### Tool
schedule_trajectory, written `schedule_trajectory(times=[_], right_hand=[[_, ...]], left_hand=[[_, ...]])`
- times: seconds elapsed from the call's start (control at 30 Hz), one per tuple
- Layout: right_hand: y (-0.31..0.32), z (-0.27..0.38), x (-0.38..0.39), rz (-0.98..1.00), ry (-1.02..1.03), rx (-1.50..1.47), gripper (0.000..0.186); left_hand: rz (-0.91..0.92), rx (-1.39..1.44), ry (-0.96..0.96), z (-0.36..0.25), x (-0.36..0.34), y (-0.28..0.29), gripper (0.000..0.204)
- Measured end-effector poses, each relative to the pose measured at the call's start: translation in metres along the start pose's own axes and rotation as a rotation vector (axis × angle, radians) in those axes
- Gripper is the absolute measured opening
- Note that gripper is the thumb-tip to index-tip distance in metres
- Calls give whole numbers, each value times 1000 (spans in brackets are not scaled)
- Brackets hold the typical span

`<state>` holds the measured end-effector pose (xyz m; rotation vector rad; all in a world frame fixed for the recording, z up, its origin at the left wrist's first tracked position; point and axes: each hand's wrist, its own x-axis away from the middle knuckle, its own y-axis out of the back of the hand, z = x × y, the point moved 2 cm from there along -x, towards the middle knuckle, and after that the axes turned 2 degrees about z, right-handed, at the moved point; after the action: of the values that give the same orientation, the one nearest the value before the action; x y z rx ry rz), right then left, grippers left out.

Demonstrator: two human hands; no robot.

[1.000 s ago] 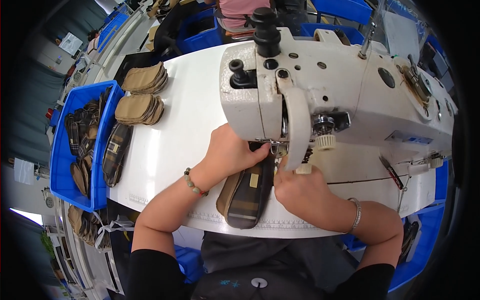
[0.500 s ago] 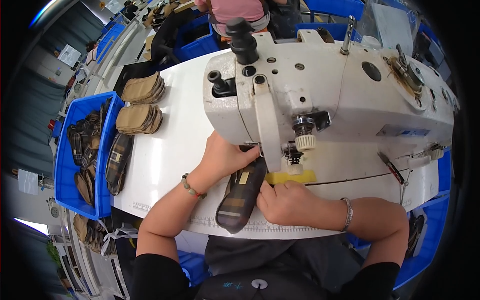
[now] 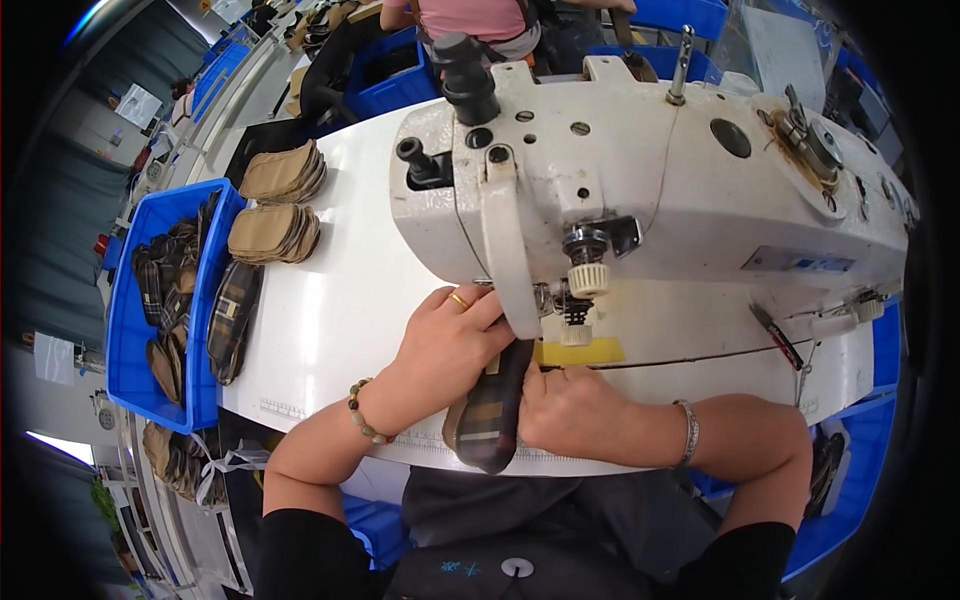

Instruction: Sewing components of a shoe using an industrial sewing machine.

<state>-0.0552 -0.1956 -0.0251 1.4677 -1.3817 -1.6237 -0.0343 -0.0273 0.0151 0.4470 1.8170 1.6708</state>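
Note:
A brown-and-dark plaid cloth slipper (image 3: 482,420) with a dark edge band lies under the sewing machine head (image 3: 500,230), its rounded end toward me. My left hand (image 3: 450,345), with a ring and a bead bracelet, grips the slipper's far part close to the needle area, fingers bent over it. My right hand (image 3: 570,410) is closed on the slipper's right edge, thumb and fingers pinching the dark band. The far end of the slipper and the needle are hidden behind my left hand and the machine.
Two stacks of tan sole-shaped pieces (image 3: 272,234) stand at the left on the white table (image 3: 345,250). Beside them is a blue bin (image 3: 210,395) of plaid pieces, another plaid slipper (image 3: 235,320) leaning against it. Thread snips (image 3: 776,336) lie right; a yellow strip (image 3: 590,351) is by the needle.
My left hand has turned and moved over the slipper, covering more of its upper part. The slipper has swung slightly, its near end shifting right. My right hand keeps its pinch.

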Motion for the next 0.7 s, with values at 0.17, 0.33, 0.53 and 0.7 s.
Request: schedule_trajectory(times=[0.17, 0.33, 0.53, 0.7], right_hand=[[0, 0, 0, -17, -27, 9, 32], [-1, -5, -3, -63, -35, 13, 29], [-3, -8, 1, -28, -72, 3, 23], [1, -8, -3, -77, -27, -6, 22]], left_hand=[[-16, 5, -18, 4, -1, -4, 35], [34, 82, 67, 22, 0, -13, 32], [106, 556, -132, 14, -2, 33, 53], [165, 281, -13, -26, 20, 36, 57]])
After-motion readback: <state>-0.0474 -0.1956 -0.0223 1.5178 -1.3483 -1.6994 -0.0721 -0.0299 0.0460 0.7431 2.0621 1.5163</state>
